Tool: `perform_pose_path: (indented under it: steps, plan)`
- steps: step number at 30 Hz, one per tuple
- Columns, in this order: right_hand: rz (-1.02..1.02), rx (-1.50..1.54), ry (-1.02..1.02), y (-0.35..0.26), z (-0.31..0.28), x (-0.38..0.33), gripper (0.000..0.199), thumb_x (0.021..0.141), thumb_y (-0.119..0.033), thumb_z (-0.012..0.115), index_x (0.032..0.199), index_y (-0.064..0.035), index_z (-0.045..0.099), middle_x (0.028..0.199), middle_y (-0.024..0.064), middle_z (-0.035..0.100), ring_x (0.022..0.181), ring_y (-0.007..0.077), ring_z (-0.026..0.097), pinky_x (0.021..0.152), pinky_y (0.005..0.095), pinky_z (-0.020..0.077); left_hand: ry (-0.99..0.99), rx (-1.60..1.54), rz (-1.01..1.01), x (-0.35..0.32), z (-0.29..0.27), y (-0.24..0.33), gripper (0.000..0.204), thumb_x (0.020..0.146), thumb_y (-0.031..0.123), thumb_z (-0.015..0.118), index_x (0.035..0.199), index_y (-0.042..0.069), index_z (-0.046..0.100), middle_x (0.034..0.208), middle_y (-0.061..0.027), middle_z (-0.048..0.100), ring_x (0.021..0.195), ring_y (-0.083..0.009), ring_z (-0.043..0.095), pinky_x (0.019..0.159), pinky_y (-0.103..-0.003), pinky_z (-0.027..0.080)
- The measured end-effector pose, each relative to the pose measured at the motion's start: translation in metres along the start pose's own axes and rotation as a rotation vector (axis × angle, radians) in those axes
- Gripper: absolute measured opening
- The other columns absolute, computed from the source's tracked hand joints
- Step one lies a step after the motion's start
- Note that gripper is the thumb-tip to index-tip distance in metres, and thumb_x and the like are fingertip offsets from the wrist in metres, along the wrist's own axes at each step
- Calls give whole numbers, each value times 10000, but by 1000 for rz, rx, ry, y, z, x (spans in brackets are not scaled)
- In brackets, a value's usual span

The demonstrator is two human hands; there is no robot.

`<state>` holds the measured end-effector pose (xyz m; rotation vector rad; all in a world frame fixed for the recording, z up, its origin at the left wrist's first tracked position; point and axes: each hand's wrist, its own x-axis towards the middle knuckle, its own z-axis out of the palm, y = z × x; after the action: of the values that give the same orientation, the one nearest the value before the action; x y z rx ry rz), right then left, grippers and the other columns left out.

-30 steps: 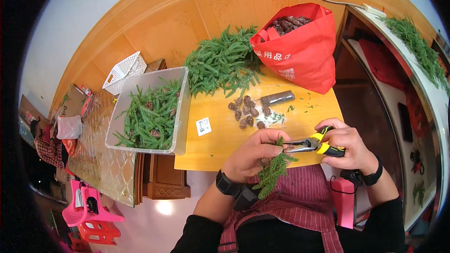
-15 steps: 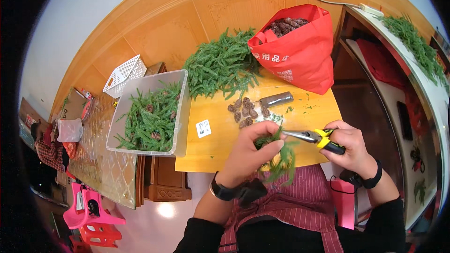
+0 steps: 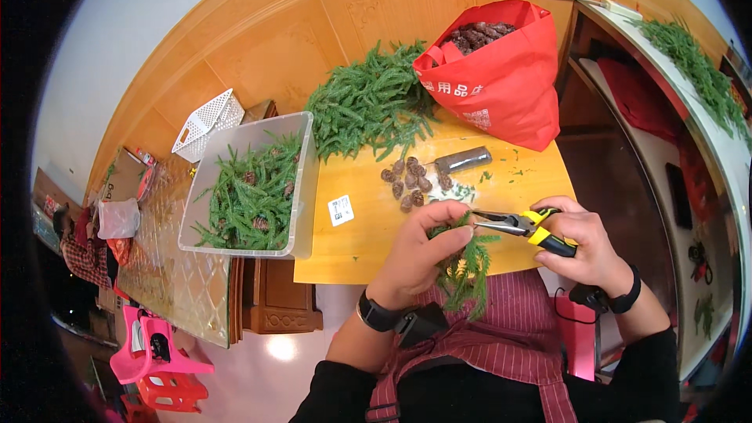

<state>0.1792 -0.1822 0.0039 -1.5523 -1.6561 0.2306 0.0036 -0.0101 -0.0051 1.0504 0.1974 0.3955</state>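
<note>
Above the near edge of the yellow table [image 3: 348, 254], my left hand [image 3: 419, 247] pinches a green artificial pine sprig [image 3: 468, 274], whose needles hang down below the fingers. My right hand [image 3: 583, 241] is wrapped round black-and-yellow pliers [image 3: 540, 233]. The plier jaws point left, parted, right beside my left fingertips at the top of the sprig. Whether they touch a stem there is too small to tell. Just beyond my left hand lie several small brown pine cones [image 3: 411, 180] and a dark wrapped bundle [image 3: 462, 160].
A clear plastic bin [image 3: 301, 243] of pine sprigs with cones stands at left. A heap of green sprigs [image 3: 368, 102] and a red bag [image 3: 509, 86] of pine cones are at the back. A white label [image 3: 341, 211] lies on the table. At right is a shelf unit [image 3: 666, 94].
The plier jaws have spread apart beside my left fingertips. The sprig has turned a little and hangs straighter; both hands stay nearly in place.
</note>
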Motion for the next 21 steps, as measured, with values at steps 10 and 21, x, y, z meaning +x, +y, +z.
perform_pose_path:
  steps: [10, 21]
  plan:
    - [-63, -38, 25, 4, 4, 3, 185, 596, -86, 714, 657, -14, 555, 660, 84, 574, 800, 286, 588, 712, 337, 463, -97, -156, -109, 2, -12, -5, 190, 765, 37, 575, 947, -7, 537, 869, -68, 581, 799, -142, 576, 719, -260, 486]
    - [37, 0, 53, -3, 9, -1, 204, 646, -131, 715, 669, -19, 545, 682, 108, 570, 798, 281, 579, 776, 359, 448, 139, 580, 452, 3, 4, 0, 106, 722, -24, 576, 824, -13, 548, 864, -65, 546, 755, -131, 523, 679, -232, 423]
